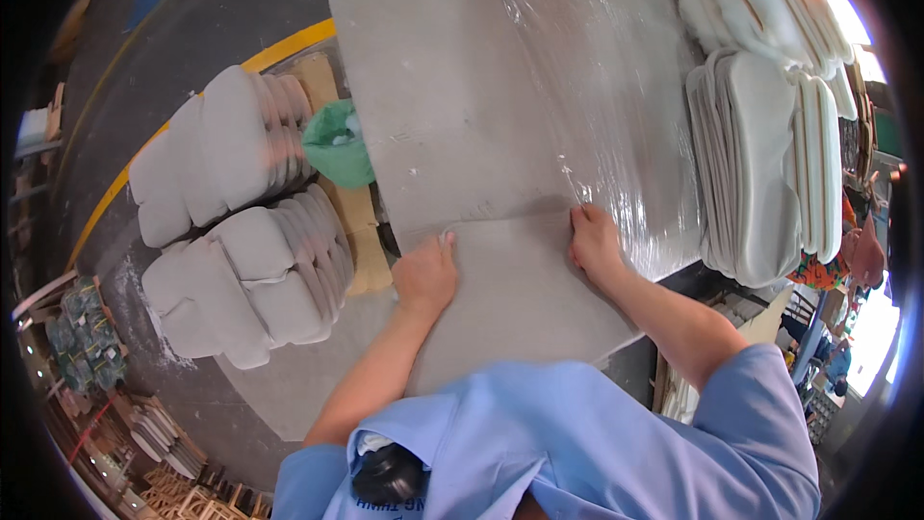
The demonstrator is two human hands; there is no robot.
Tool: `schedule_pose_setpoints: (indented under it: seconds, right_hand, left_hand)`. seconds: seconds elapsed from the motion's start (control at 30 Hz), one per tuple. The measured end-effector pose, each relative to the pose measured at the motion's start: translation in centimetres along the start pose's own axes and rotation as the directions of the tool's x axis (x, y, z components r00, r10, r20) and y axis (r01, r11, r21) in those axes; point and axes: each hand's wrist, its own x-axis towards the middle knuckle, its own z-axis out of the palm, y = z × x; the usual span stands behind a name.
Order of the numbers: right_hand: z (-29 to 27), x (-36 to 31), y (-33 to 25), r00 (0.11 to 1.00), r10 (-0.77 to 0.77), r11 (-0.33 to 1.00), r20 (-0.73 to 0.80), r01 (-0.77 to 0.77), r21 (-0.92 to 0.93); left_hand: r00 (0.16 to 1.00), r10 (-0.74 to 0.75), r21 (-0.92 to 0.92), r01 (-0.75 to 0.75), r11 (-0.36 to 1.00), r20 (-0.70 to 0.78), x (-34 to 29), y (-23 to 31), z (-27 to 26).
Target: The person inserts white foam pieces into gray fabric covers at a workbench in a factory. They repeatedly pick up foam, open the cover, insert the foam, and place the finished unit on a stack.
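Observation:
A large grey sheet of fabric (452,87) lies spread over the work table, partly under clear plastic film (616,116). My left hand (425,274) presses flat on the near flap of the fabric (520,299), by its left edge. My right hand (595,243) rests with fingers spread on the same flap, at the fold line where the film begins. Neither hand holds anything; both lie palm-down on the cloth. My light blue shirt fills the lower middle of the view.
Two stacks of padded grey cushion pieces (245,279) (217,149) sit at the left on a cardboard-topped stand. A green bag (339,143) lies beside them. White cushion pieces (760,164) are stacked at the right. A yellow floor line (289,43) runs behind.

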Motion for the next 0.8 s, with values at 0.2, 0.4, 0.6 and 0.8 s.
schedule_pose_setpoints:
  seconds: [0.2,0.4,0.6,0.8]
  right_hand:
    - [-0.2,2.1,-0.8,0.994,0.071,0.992,0.087,-0.08,0.1]
    - [-5.0,2.1,-0.5,0.944,0.034,0.964,0.329,-0.118,0.239]
    - [-4.2,0.9,-0.3,0.975,0.006,0.989,0.221,-0.038,0.143]
    - [-2.7,0.7,-0.3,0.99,-0.133,0.991,0.042,0.133,0.02]
  left_hand:
    - [0.995,0.088,-0.006,-0.089,0.996,-0.035,1.1,-0.1,0.0]
    - [0.975,0.218,-0.008,-0.218,0.976,0.029,-0.4,0.1,-2.6]
    - [0.978,0.203,0.137,-0.207,0.969,0.044,-0.9,-1.7,-2.5]
    - [0.991,0.127,0.104,-0.122,0.987,-0.046,-0.7,-1.5,-1.0]
